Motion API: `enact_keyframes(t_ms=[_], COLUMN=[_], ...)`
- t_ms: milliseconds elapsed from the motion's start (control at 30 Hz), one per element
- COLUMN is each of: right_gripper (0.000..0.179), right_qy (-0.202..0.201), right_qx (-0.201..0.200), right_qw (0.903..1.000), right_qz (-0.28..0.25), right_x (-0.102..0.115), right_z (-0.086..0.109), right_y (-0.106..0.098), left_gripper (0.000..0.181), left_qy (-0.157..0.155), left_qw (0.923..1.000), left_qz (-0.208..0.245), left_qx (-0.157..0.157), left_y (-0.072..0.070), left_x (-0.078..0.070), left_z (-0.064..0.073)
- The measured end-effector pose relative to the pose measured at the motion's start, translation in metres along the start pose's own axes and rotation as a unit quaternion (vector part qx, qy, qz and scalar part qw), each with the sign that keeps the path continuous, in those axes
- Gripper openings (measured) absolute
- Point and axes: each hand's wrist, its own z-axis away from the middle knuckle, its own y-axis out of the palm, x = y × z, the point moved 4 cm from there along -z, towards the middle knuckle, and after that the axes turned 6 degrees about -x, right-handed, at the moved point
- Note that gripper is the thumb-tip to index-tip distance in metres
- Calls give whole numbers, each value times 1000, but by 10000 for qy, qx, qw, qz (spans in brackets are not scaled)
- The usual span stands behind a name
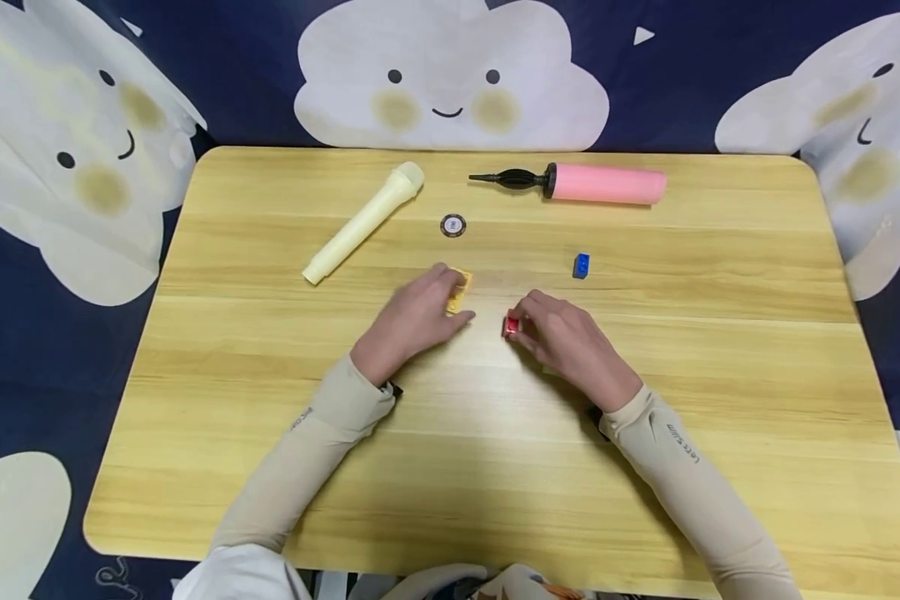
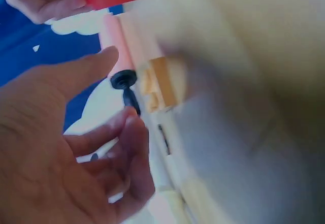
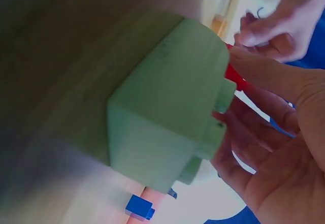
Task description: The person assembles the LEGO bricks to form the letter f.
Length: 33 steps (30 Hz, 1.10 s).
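Observation:
My left hand (image 1: 418,312) hovers by a yellow toy brick (image 1: 457,302), thumb and fingers spread apart. In the left wrist view that brick (image 2: 162,84) stands on the table beyond the fingertips, with a gap between. Thumb and fingers of my right hand (image 1: 566,337) pinch a small red toy brick (image 1: 511,325), partly hidden behind the thumb in the right wrist view. A pale green toy brick (image 3: 162,87) with rounded studs sits on the table under the right palm; the head view shows only a sliver of it.
Farther right lies a blue toy brick (image 1: 581,266). Toward the back are a round poker chip (image 1: 453,225), a cream microphone-shaped stick (image 1: 363,221) and a pink hand pump (image 1: 607,183) with a black nozzle. A cloud-patterned cloth (image 1: 645,92) borders the wooden table (image 1: 720,333).

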Motion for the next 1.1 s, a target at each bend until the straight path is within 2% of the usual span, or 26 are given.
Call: enact_keyframes(t_ms=[133,233,333,433,500,633,767,967,1100], right_gripper=[19,20,20,21,28,55,75,84,84], right_qy=[80,47,7,69,177,459,588,633,579], right_qx=[107,122,140,190,256,440,573,619,617], right_qw=[9999,9998,9998,9998,9995,9977,9963,9960,9964], right_qz=[78,139,134,62,-30,-236,-256,-147,-107], right_x=[-1,-1,-1,-2,-2,-3,-3,-2,-1], right_z=[0,0,-1,-1,-2,-4,-5,-5,-4], right_y=[0,0,-1,-2,-3,-4,-4,-5,-5], left_gripper=[46,50,50,45,40,36,34,33,33], left_qy=[-571,-718,-771,-817,-775,-406,169,908,1221], left_qw=[9941,9883,9864,9879,9904,9964,9989,9947,9916], left_qz=[-519,-796,-922,-886,-778,-511,-114,208,222], left_qx=[-762,-1083,-1117,-978,-836,-547,-429,-444,-355], left_y=[0,6,10,12,13,13,11,8,8], left_x=[15,18,19,19,17,9,-2,-16,-22], left_z=[7,9,9,7,6,8,12,16,15])
